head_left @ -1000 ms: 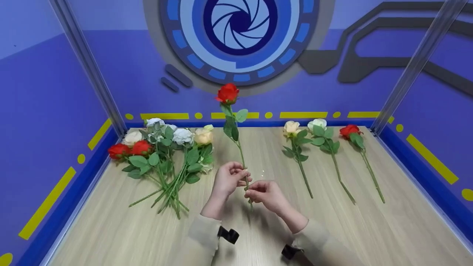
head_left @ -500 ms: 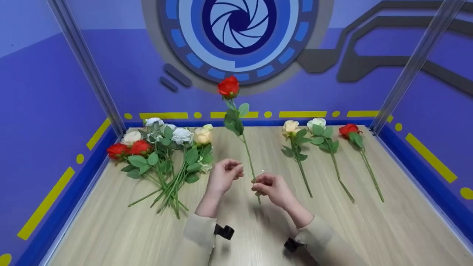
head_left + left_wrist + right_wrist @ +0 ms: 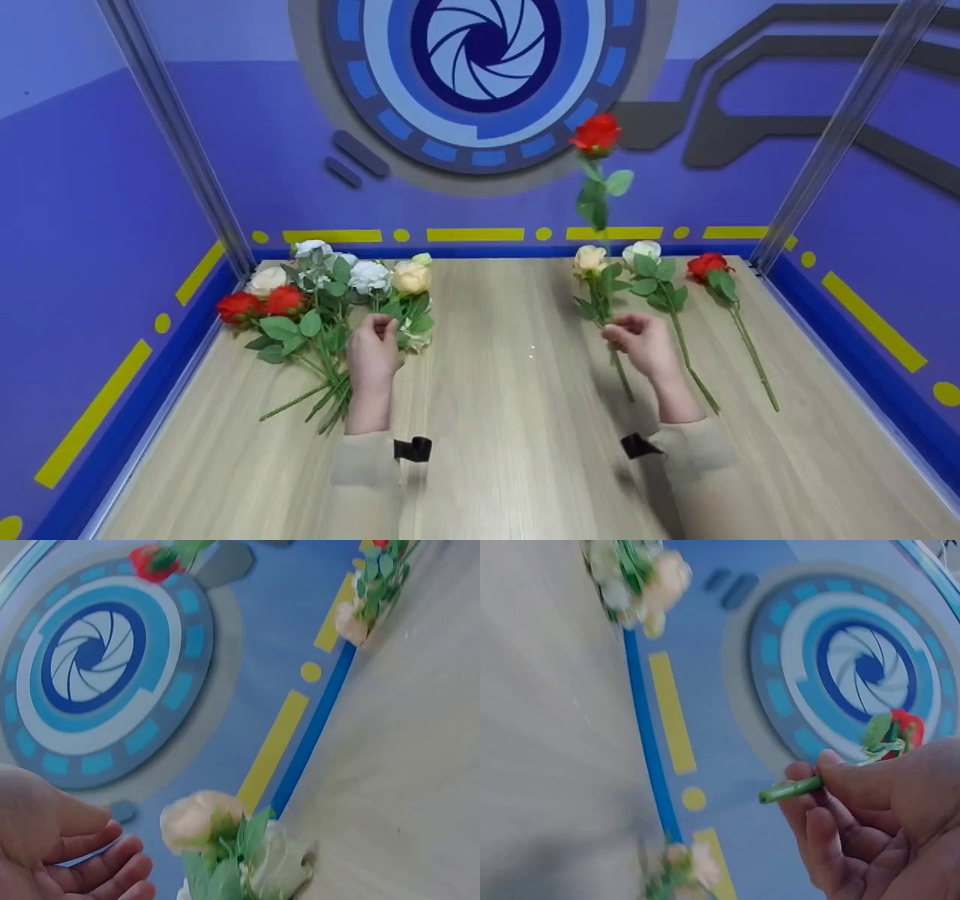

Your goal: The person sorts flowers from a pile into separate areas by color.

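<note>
My right hand [image 3: 651, 351] pinches a red rose [image 3: 597, 135] low on its green stem between thumb and fingertips. The rose stands upright, its bloom high against the back wall, and in the right wrist view the cut stem end [image 3: 791, 789] pokes out past the fingers. Behind it lies a peach rose [image 3: 590, 261] on the table. My left hand [image 3: 373, 358], its fingers loosely bent and holding nothing, is above the stems of the flower pile at left. A peach rose [image 3: 199, 819] of that pile appears beside the left hand in the left wrist view.
On the wooden table [image 3: 487, 420], the left pile includes red roses [image 3: 283, 301], a white flower [image 3: 370, 277] and a peach rose [image 3: 412, 277]. A white rose [image 3: 643, 253] and another red rose [image 3: 708, 266] lie at right. Blue-purple walls [image 3: 225, 150] enclose the table.
The left hand has let go of the red rose's stem and moved left over the pile. The right hand has carried the rose right and raised it, in front of the peach rose.
</note>
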`<state>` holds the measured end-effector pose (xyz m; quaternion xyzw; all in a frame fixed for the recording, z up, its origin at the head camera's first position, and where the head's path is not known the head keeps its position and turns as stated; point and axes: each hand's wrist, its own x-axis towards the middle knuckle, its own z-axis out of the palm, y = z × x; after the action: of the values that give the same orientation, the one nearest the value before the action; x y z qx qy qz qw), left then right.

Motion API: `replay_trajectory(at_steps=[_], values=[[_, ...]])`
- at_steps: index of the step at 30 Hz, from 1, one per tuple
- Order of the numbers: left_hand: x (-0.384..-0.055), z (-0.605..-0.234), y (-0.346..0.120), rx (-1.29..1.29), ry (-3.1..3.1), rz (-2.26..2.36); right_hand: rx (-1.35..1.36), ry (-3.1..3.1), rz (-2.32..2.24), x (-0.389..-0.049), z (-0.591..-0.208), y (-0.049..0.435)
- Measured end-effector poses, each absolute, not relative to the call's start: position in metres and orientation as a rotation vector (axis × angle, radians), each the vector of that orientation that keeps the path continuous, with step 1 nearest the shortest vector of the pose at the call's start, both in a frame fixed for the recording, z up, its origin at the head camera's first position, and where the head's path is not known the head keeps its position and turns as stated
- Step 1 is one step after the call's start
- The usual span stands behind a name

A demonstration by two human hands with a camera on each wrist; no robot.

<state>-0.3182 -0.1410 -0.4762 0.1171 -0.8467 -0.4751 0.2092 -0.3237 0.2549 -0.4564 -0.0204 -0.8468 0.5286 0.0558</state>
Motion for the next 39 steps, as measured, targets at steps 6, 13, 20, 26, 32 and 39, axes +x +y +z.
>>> replay_trajectory(at_steps=[6,13,20,26,32,39], values=[[-0.319,-0.484,-0.159,0.495,-2.489,-1.115,-0.327,-2.643,1.361,-0.325,-0.452,0.307],[-0.319,-0.495,-0.173,0.613,-2.743,-1.029,-0.539,-2.639,1.070,-0.322,-0.470,0.355],[-0.318,-0.503,-0.179,0.655,-2.838,-0.980,-0.779,-2.595,1.013,-0.318,-0.494,0.393],[-0.319,-0.507,-0.180,0.675,-2.872,-0.924,-0.823,-2.585,0.939,-0.317,-0.510,0.412],[-0.321,-0.512,-0.179,0.685,-2.834,-0.908,-0.817,-2.603,0.918,-0.316,-0.520,0.419],[-0.320,-0.513,-0.180,0.701,-2.775,-0.916,-0.849,-2.677,0.923,-0.314,-0.525,0.424]])
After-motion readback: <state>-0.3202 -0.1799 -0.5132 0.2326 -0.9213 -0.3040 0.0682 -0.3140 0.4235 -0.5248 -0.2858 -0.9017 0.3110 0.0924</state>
